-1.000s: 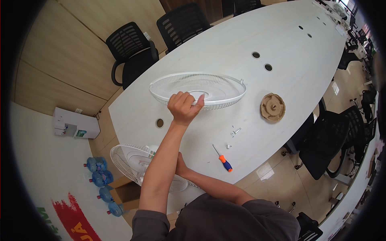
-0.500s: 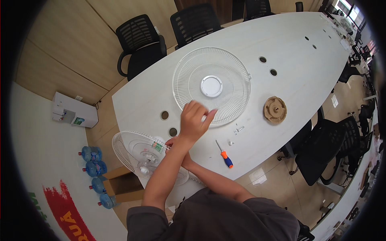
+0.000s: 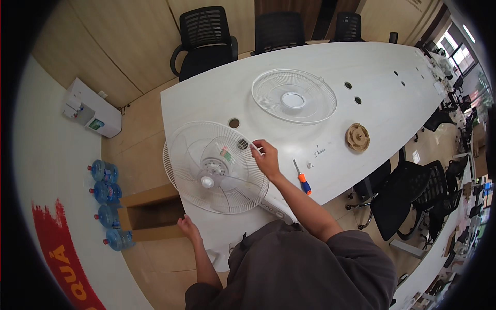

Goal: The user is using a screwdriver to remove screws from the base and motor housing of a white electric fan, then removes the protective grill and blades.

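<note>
A white fan (image 3: 207,182) with see-through blades and a wire rear guard leans over the near left part of the table. My right hand (image 3: 267,161) grips the right edge of this fan guard, fingers curled round the rim. Below and left of the fan, beside the table edge, my left hand (image 3: 189,229) is held in the air with its fingers apart and nothing visible in it. Farther back, a separate round wire fan guard (image 3: 320,111) with a white centre disc lies flat on the table.
A screwdriver (image 3: 304,183) with an orange and blue handle, small screws (image 3: 320,152), a white cap (image 3: 310,165) and a brown moulded pulp piece (image 3: 357,138) lie on the white table (image 3: 206,98). An open cardboard box (image 3: 150,196) and blue water bottles (image 3: 105,171) stand at the left.
The fan has turned to show its front to me. My right hand now grips the guard's right edge; my left hand has moved down and left, away from it. The view has shifted.
</note>
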`<state>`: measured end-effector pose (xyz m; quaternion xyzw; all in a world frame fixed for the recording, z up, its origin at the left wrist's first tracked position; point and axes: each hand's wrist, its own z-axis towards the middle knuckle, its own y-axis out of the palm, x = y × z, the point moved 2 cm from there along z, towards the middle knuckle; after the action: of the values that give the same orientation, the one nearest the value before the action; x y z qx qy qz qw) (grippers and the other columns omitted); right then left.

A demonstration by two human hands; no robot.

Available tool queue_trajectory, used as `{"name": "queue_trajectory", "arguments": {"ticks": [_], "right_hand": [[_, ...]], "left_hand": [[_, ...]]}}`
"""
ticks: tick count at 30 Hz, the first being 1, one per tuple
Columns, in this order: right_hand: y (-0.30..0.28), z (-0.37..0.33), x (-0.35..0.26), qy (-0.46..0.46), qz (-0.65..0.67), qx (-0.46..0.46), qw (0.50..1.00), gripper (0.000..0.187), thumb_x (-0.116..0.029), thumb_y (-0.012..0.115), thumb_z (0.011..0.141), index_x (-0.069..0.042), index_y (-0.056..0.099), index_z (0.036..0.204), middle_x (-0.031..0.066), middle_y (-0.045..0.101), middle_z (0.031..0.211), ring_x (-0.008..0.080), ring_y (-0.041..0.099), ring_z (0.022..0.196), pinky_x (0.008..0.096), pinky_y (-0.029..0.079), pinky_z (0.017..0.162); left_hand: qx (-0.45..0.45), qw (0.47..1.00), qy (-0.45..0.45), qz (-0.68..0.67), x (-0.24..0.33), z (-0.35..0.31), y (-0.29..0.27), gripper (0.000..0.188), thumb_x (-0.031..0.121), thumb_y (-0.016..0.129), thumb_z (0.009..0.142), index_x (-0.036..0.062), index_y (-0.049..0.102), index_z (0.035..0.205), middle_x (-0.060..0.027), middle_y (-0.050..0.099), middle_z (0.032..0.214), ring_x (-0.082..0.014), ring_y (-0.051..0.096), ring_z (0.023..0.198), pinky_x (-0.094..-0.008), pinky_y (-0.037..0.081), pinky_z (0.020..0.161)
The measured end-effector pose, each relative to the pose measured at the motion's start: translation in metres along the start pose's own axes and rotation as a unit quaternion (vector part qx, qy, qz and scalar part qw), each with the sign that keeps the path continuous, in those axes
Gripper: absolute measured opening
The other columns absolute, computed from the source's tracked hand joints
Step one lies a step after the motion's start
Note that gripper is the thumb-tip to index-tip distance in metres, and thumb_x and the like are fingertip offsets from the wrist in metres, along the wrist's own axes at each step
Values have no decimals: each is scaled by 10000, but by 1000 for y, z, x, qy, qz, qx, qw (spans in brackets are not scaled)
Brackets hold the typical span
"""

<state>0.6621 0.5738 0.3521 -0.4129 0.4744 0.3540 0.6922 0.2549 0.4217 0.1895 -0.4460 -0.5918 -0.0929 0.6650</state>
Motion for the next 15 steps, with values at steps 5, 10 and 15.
{"name": "queue_trajectory", "arguments": {"ticks": [5, 10, 15], "right_hand": [[-3, 0, 24, 93, 18, -20, 995, 257, -218, 654, 938, 38, 643, 925, 127, 648, 667, 172, 639, 534, 295, 492, 491], [-3, 9, 26, 106, 29, -51, 993, 345, -294, 614, 970, 26, 614, 843, 80, 630, 646, 128, 636, 529, 259, 466, 433], [-20, 29, 41, 183, 28, -21, 983, 330, -325, 619, 960, 3, 625, 926, 104, 647, 713, 177, 653, 530, 292, 529, 427]], "left_hand": [[-172, 974, -106, -105, 11, -22, 48, 632, 409, 542, 994, -66, 370, 1374, -187, 553, 1220, -207, 579, 968, -320, 481, 881], [-149, 937, -186, -255, -3, -25, 77, 504, 339, 578, 986, -31, 440, 1298, -108, 569, 1069, -146, 555, 799, -278, 497, 689], [-222, 941, -132, -220, 28, -17, 83, 328, 261, 579, 985, 24, 480, 1188, -33, 523, 873, -99, 515, 673, -248, 441, 533]]}}
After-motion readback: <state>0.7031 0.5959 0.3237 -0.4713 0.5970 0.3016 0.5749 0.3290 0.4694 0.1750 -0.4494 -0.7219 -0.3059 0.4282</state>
